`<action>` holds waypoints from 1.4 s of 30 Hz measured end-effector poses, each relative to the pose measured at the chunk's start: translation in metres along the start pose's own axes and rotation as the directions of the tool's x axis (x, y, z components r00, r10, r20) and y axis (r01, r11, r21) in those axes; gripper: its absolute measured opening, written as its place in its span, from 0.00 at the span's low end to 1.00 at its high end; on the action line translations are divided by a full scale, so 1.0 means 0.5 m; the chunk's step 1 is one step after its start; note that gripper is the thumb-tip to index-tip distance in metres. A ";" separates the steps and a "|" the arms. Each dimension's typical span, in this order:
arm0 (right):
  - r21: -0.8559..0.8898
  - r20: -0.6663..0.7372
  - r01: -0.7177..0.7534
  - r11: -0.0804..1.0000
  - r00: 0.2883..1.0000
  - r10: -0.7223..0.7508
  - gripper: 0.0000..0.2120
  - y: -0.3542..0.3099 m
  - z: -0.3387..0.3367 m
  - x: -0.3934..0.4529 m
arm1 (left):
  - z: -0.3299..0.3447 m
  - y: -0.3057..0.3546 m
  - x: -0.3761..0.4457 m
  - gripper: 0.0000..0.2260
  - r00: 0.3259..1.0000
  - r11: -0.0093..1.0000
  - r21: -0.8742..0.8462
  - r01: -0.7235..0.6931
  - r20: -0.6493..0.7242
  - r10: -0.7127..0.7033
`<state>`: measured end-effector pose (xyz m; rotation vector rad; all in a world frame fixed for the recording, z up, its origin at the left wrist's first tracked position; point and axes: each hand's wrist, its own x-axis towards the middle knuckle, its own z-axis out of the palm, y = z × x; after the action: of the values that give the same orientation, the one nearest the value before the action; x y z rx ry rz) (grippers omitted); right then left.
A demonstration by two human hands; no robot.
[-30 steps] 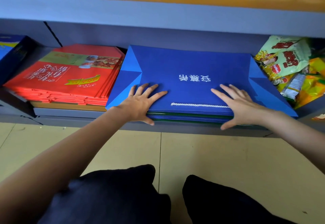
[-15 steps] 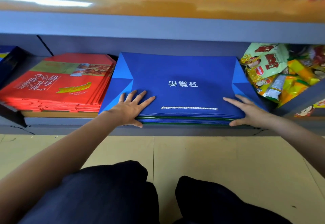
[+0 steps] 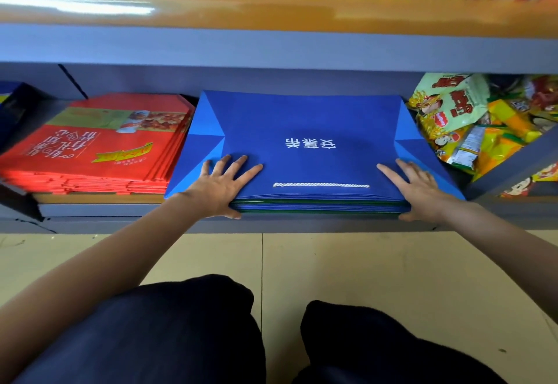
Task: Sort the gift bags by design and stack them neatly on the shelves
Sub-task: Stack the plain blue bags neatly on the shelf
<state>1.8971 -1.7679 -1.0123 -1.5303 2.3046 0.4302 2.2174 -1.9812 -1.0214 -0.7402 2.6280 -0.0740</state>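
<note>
My left hand [image 3: 219,189] lies flat on the near left corner of the stack of flat blue paper gift bags [image 3: 308,148], fingers straight and spread on the top bag, thumb against the stack's front edge. My right hand [image 3: 418,190] lies the same way on the near right corner, fingers straight on top, thumb at the front edge. Neither hand curls around anything.

The blue stack sits in the middle of the low grey shelf [image 3: 271,223], at my twelve o'clock, its front edge close to the shelf's lip. The top bag shows white characters and a white twisted cord handle [image 3: 321,185] near its front edge. Thin green edges show lower in the stack.

At about ten o'clock, just beside the blue stack, lies a stack of flat red printed gift bags [image 3: 99,145] on the same shelf. At two o'clock, a heap of yellow and green snack packets [image 3: 471,124] fills the right end of the shelf. My knees in dark trousers [image 3: 187,332] are at six o'clock above the beige tiled floor [image 3: 392,266].
</note>
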 end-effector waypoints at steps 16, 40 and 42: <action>0.207 -0.152 0.652 0.730 0.758 -0.634 0.38 -0.610 -0.203 0.122 | 0.104 -0.315 -0.240 0.42 0.861 0.856 -0.443 0.266 -0.289 -0.418; 0.188 -0.246 0.567 0.802 0.818 -0.521 0.24 -0.801 -0.184 0.230 | 0.114 -0.609 -0.197 0.67 0.712 0.717 -0.213 0.663 0.475 -0.517; 0.178 -0.211 0.563 0.807 0.823 -0.528 0.28 -0.796 -0.181 0.224 | 0.126 -0.615 -0.191 0.69 0.716 0.726 -0.203 0.658 0.468 -0.518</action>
<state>2.2148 -2.0478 -1.0054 -2.0490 1.7945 -0.1149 2.4670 -2.1926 -0.9952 -1.5517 1.9419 0.3467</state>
